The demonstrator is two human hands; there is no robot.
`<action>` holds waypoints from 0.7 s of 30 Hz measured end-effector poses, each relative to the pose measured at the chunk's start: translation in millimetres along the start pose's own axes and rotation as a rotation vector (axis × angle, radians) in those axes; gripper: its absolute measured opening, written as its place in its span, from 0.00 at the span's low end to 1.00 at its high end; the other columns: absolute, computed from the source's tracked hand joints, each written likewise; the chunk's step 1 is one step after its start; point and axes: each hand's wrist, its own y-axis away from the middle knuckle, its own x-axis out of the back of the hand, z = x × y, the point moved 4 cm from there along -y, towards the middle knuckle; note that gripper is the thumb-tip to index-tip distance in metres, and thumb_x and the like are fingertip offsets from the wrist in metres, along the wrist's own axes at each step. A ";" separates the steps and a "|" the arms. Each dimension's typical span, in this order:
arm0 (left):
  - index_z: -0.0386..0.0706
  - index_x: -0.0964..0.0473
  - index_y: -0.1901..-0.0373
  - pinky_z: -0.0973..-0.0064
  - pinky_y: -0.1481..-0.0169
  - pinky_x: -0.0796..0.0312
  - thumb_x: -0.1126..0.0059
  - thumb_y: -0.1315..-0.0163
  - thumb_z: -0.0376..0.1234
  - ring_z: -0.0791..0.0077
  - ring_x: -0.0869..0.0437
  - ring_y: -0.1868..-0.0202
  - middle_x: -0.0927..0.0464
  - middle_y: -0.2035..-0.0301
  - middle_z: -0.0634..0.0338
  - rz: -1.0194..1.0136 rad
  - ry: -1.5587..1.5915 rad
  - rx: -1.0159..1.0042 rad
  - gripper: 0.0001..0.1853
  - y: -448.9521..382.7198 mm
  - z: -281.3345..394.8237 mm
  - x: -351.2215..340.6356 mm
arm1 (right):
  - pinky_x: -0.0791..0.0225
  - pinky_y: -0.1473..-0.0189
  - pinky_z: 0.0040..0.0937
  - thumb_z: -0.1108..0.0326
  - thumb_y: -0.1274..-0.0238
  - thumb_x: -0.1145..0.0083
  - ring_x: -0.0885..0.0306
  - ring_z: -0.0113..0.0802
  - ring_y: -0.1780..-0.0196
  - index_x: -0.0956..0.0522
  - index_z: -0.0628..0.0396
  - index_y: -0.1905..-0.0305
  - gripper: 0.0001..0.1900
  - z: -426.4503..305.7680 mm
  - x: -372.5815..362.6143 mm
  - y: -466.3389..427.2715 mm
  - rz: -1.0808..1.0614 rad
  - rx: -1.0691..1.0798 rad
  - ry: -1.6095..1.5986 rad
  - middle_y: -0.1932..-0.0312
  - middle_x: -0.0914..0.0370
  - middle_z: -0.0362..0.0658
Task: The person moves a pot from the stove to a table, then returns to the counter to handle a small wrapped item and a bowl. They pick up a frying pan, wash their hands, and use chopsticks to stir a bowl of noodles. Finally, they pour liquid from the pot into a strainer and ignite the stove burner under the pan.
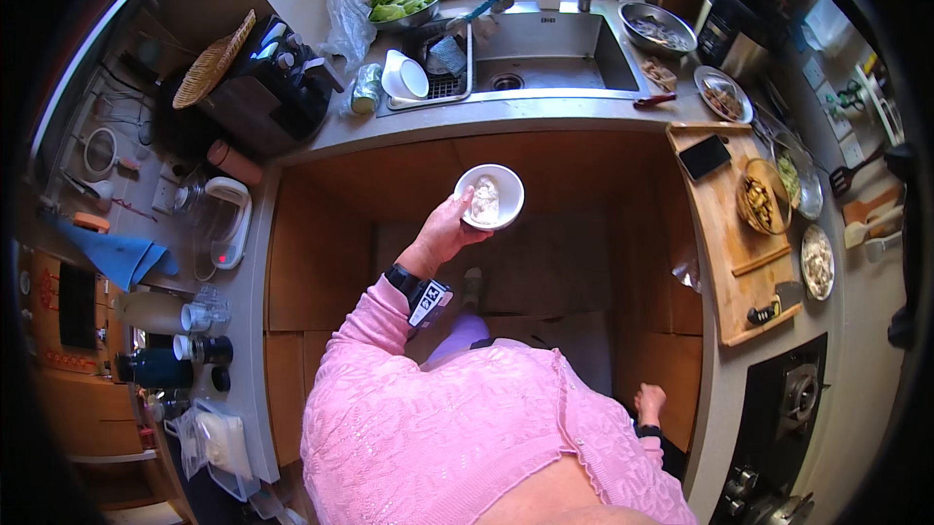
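My left hand (449, 229) holds a white bowl (512, 196) by its side, the thumb over the rim. Inside the bowl lies a whitish, pasty lump (485, 201). The bowl is in the air over the floor, in front of the sink counter. My right hand (649, 403) hangs low at my side by the right-hand cabinet, its fingers curled in; nothing shows in it. Further up on the right counter are a wooden cutting board (719, 255), a black phone (704, 158), a glass bowl of chopped food (759, 198) and a cleaver (786, 296).
Ahead is a steel sink (540, 50) with a drain basket (445, 87) at its left. A black appliance (273, 87) and a pink bottle (234, 162) stand on the left counter. A gas hob (773, 415) lies at the lower right. A metal bowl (657, 29) stands right of the sink.
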 end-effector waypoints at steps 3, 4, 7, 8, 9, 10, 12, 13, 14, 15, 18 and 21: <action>0.41 0.36 0.48 0.75 0.68 0.22 0.59 0.34 0.45 0.71 0.18 0.67 0.23 0.61 0.57 0.022 -0.051 -0.016 0.20 -33.5 33.7 37.8 | 0.37 0.82 0.18 0.67 0.43 0.45 0.31 0.22 0.81 0.25 0.59 0.68 0.07 -133.6 -139.0 45.1 -0.328 0.232 -0.226 0.80 0.27 0.39; 0.42 0.36 0.48 0.76 0.69 0.22 0.58 0.34 0.45 0.71 0.18 0.67 0.23 0.62 0.57 0.007 -0.050 -0.030 0.20 -47.5 50.0 46.3 | 0.35 0.79 0.18 0.67 0.42 0.46 0.29 0.21 0.78 0.25 0.59 0.66 0.07 -190.2 -185.0 69.2 -0.459 0.320 -0.208 0.77 0.25 0.39; 0.42 0.36 0.47 0.77 0.69 0.23 0.57 0.35 0.46 0.73 0.19 0.67 0.23 0.62 0.59 -0.045 -0.111 0.005 0.21 -75.6 89.8 71.2 | 0.30 0.71 0.18 0.61 0.36 0.53 0.24 0.24 0.71 0.27 0.60 0.53 0.14 -348.6 -301.6 149.8 -0.900 0.490 -0.242 0.69 0.23 0.43; 0.43 0.36 0.48 0.78 0.70 0.24 0.57 0.35 0.47 0.74 0.19 0.67 0.23 0.62 0.59 -0.042 -0.125 0.013 0.22 -83.8 102.4 78.3 | 0.29 0.72 0.19 0.61 0.37 0.51 0.24 0.25 0.73 0.27 0.61 0.53 0.15 -388.9 -332.3 171.3 -0.942 0.426 -0.246 0.70 0.23 0.44; 0.43 0.36 0.48 0.78 0.70 0.24 0.56 0.36 0.47 0.75 0.19 0.67 0.24 0.62 0.59 -0.044 -0.134 0.015 0.22 -90.7 113.3 84.5 | 0.29 0.73 0.21 0.61 0.38 0.50 0.24 0.27 0.74 0.28 0.62 0.52 0.16 -427.5 -360.9 194.4 -1.094 0.448 -0.332 0.72 0.24 0.44; 0.43 0.36 0.48 0.79 0.70 0.24 0.56 0.36 0.47 0.75 0.19 0.67 0.24 0.62 0.59 -0.051 -0.137 0.023 0.22 -97.3 124.3 90.9 | 0.28 0.73 0.21 0.61 0.38 0.50 0.23 0.27 0.74 0.28 0.63 0.52 0.16 -457.5 -386.1 207.4 -1.080 0.432 -0.201 0.73 0.24 0.45; 0.43 0.36 0.47 0.79 0.70 0.25 0.55 0.36 0.48 0.75 0.19 0.67 0.24 0.62 0.60 -0.067 -0.141 0.035 0.23 -107.7 144.2 104.0 | 0.28 0.75 0.22 0.60 0.39 0.49 0.23 0.29 0.76 0.29 0.64 0.54 0.17 -503.8 -426.9 227.5 -1.103 0.515 -0.043 0.74 0.25 0.46; 0.43 0.36 0.47 0.80 0.70 0.25 0.55 0.37 0.49 0.76 0.20 0.67 0.24 0.62 0.60 -0.055 -0.144 0.003 0.23 -112.2 154.2 111.2 | 0.28 0.76 0.22 0.60 0.40 0.48 0.23 0.29 0.77 0.29 0.65 0.56 0.17 -519.9 -443.1 232.7 -1.081 0.580 0.028 0.75 0.25 0.46; 0.43 0.37 0.47 0.80 0.70 0.25 0.55 0.37 0.49 0.76 0.20 0.67 0.24 0.62 0.60 -0.034 -0.150 -0.024 0.24 -117.2 164.4 118.8 | 0.28 0.78 0.22 0.61 0.41 0.48 0.23 0.30 0.79 0.29 0.64 0.59 0.15 -532.6 -459.6 234.5 -1.044 0.577 0.044 0.76 0.25 0.46; 0.43 0.37 0.47 0.80 0.71 0.25 0.55 0.37 0.49 0.76 0.20 0.67 0.24 0.62 0.60 -0.013 -0.155 -0.052 0.24 -121.1 174.4 126.7 | 0.28 0.79 0.24 0.65 0.41 0.50 0.23 0.31 0.79 0.29 0.64 0.59 0.13 -543.2 -474.4 235.5 -1.056 0.560 0.054 0.77 0.25 0.47; 0.43 0.39 0.45 0.76 0.67 0.25 0.54 0.38 0.51 0.72 0.19 0.64 0.25 0.60 0.58 0.005 -0.108 -0.083 0.26 -129.3 199.2 147.3 | 0.27 0.80 0.25 0.69 0.45 0.54 0.24 0.33 0.80 0.30 0.64 0.60 0.11 -572.4 -516.3 231.8 -1.109 0.468 0.066 0.78 0.25 0.48; 0.43 0.49 0.38 0.74 0.63 0.25 0.52 0.39 0.49 0.66 0.20 0.62 0.29 0.55 0.53 0.048 0.020 -0.128 0.33 -128.9 218.3 169.6 | 0.28 0.79 0.27 0.69 0.47 0.53 0.24 0.33 0.81 0.29 0.67 0.67 0.10 -614.8 -560.7 224.6 -1.177 0.485 0.180 0.80 0.25 0.48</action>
